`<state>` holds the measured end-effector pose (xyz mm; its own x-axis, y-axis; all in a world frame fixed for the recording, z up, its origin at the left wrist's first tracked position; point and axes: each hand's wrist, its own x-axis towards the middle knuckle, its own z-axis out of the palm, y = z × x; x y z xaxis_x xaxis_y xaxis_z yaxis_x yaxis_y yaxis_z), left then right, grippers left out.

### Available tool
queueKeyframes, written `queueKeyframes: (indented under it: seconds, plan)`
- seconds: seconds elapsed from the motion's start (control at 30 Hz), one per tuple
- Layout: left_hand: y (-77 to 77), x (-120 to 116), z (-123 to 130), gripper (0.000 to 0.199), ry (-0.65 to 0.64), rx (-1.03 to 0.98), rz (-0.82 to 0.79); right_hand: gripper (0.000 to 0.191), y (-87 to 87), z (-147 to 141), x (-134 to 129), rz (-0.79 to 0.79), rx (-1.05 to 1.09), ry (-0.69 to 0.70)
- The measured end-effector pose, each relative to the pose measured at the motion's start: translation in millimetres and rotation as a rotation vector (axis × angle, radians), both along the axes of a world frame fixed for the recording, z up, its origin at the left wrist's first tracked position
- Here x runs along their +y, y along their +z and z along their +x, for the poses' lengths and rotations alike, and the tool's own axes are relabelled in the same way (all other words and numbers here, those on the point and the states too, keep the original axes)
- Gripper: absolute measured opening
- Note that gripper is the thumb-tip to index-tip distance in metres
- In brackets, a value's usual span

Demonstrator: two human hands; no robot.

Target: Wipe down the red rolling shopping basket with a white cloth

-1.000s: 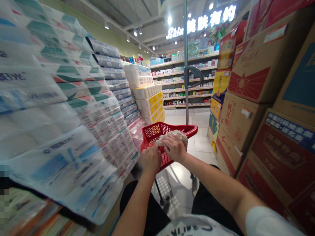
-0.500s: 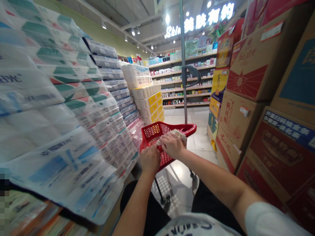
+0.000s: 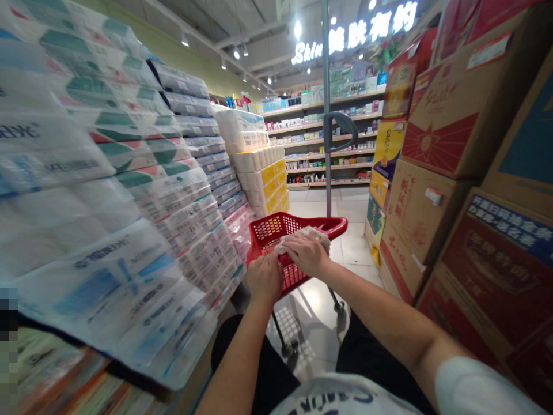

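A red plastic shopping cart (image 3: pixel 295 280) with perforated basket walls stands right in front of me, its thin dark legs and wheels on the floor. My left hand (image 3: pixel 265 278) is closed around the near left part of its rim. Spread over a pale, patterned cloth (image 3: pixel 320 235), my right hand (image 3: pixel 306 252) presses it against the near rim, fingers pointing left. Part of the cloth is hidden under that hand. I cannot see anything inside the basket.
Stacked tissue packs (image 3: pixel 173 190) rise close on my left. Cardboard cartons (image 3: pixel 432 202) are piled on the right. Past the cart, a grey pole (image 3: pixel 327 184) with a looped handle stands before stocked shelves (image 3: pixel 302 143). Pale floor tiles (image 3: pixel 352 236) run between the stacks.
The view has shifted slightly, so the cart and shelves sit a little further right. My right hand has moved slightly with the cloth; my left hand keeps its hold on the rim.
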<state>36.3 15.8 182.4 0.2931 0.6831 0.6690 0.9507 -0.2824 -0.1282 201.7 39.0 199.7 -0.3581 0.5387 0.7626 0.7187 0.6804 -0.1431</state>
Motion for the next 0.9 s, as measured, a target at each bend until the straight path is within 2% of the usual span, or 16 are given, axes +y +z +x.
queueKeyframes:
  seconds: [0.13,0.23,0.3,0.47,0.57,0.77,0.9]
  plan:
    - [-1.7,1,0,0.02,-0.027,-0.013,0.019,0.025,6.1,-5,2,-0.048,-0.043,-0.144]
    - [-1.8,0,0,0.02,-0.027,-0.012,0.021,0.024,8.0,-8,4,-0.069,-0.053,-0.197]
    - [-1.6,0,-1,0.021,-0.024,-0.011,0.027,0.023,5.8,-8,6,-0.044,-0.045,-0.187]
    - [-2.1,0,-2,0.021,-0.032,-0.013,0.043,0.023,-8.7,-1,7,0.13,0.013,-0.054]
    - [-3.3,0,-2,0.022,-0.039,-0.019,0.057,0.023,-15.5,4,7,0.183,0.05,-0.002]
    - [-3.9,-1,-1,0.021,-0.039,-0.028,0.066,0.025,-20.1,8,3,0.212,0.066,0.027]
    - [-4.0,0,-1,0.022,-0.048,-0.04,0.064,0.026,-17.6,3,0,0.147,0.05,-0.048]
